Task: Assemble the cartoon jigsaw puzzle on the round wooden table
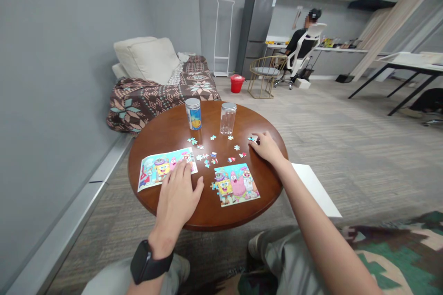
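Note:
On the round brown table [204, 216], my left hand [178, 191] lies with spread fingers over the right part of a printed cartoon picture sheet [152, 170]. My right hand [266, 147] is at the table's right side, its fingertips on a small puzzle piece [253, 138]. Nearer to me, a partly assembled puzzle [237, 184] shows yellow and pink cartoon figures, with an uneven left edge. Several loose pieces [206, 162] are scattered behind it. A jar with a blue and yellow label [194, 115] and a clear jar [227, 120], both lidded, stand upright towards the back.
A sofa with a patterned cover [155, 101] stands beyond the table at the left. White paper [314, 189] lies below the table's right side. Farther back are a red bucket [237, 84], a wire chair [265, 73] and a seated person [297, 39].

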A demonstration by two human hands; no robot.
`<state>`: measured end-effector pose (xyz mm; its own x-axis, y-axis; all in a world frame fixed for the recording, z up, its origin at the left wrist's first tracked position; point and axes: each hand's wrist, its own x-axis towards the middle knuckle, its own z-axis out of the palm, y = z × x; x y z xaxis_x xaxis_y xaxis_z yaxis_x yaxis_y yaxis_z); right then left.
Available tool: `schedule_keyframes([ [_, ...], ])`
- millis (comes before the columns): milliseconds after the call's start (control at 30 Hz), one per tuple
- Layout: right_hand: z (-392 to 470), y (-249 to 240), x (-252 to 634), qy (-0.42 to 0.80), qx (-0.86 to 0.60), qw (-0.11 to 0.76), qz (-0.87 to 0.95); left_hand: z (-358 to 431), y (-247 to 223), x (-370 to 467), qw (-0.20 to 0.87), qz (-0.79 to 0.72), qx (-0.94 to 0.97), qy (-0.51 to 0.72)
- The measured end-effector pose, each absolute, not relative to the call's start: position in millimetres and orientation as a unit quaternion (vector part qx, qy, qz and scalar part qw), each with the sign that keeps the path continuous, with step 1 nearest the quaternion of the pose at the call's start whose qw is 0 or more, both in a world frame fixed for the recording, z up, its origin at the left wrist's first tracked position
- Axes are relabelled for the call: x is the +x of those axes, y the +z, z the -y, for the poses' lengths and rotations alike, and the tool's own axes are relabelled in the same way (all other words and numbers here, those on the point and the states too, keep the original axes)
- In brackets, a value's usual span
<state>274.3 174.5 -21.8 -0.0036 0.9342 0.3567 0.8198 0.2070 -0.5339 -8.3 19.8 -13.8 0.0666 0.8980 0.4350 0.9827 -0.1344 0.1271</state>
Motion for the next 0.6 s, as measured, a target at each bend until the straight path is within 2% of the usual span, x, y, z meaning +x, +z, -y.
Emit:
schedule_keyframes([
  [167, -176.7, -22.7, 276.2, 0.111, -0.612, 0.348, 0.701, -18.9, -14.0, -8.0, 0.120, 0.642, -0.727, -0.210],
  [333, -161.6, -20.6, 284.2, 0.159, -0.590, 0.387, 0.690, -17.8, -13.1, -7.1, 0.094, 0.646, -0.727, -0.212],
  [500, -135.5, -6.7, 273.4, 0.209, -0.586, 0.409, 0.668, -18.6, -11.5, -8.4, 0.043, 0.607, -0.736, -0.296],
  [600, -113.7, 11.2, 249.3, 0.282, -0.499, 0.411, 0.709, -16.6, -6.9, -9.3, -0.012, 0.558, -0.754, -0.346],
])
